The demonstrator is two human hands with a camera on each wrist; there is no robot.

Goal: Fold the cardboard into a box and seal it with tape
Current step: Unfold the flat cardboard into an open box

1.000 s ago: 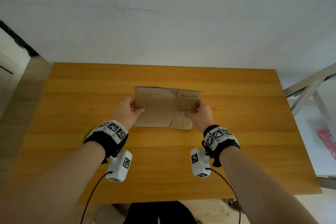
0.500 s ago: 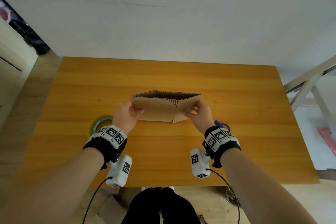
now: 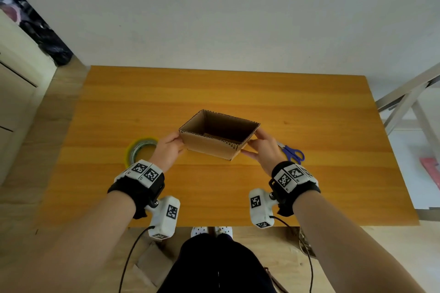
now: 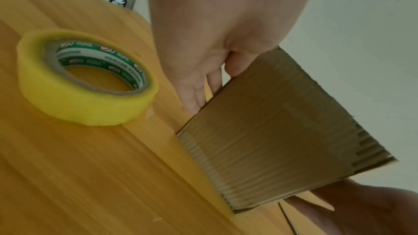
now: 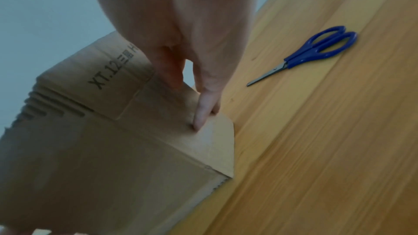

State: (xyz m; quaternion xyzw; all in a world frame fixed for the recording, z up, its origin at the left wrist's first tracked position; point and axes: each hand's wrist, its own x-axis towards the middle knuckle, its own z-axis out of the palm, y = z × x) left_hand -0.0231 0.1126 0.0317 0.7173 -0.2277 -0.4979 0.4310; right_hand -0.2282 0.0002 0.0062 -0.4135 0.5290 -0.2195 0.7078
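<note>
Left hand [image 3: 167, 150] on the left end of the cardboard box [image 3: 209, 148]: fingers fairly straight and close together against the end wall, thumb on the near edge, gripping the corner
Right hand [image 3: 263, 147] on the right end: thumb under the near lower edge, fingers [image 5: 204, 112] extended and pressed along the end panel, pinching that wall
Box opened to a rectangular tube between both hands, held over the middle of the wooden table [image 3: 309, 112]; whether the lower edge touches the tabletop cannot be told
Top open, flaps not folded; interior dark, nothing visible inside
Printed text "XT.12" on the right end panel, seen in right wrist view
Roll of yellow tape [image 3: 140, 150] flat on the table just left of the left hand, apart from the box
Blue-handled scissors [image 3: 291, 152] flat on the table just right of the right hand, blades closed
</note>
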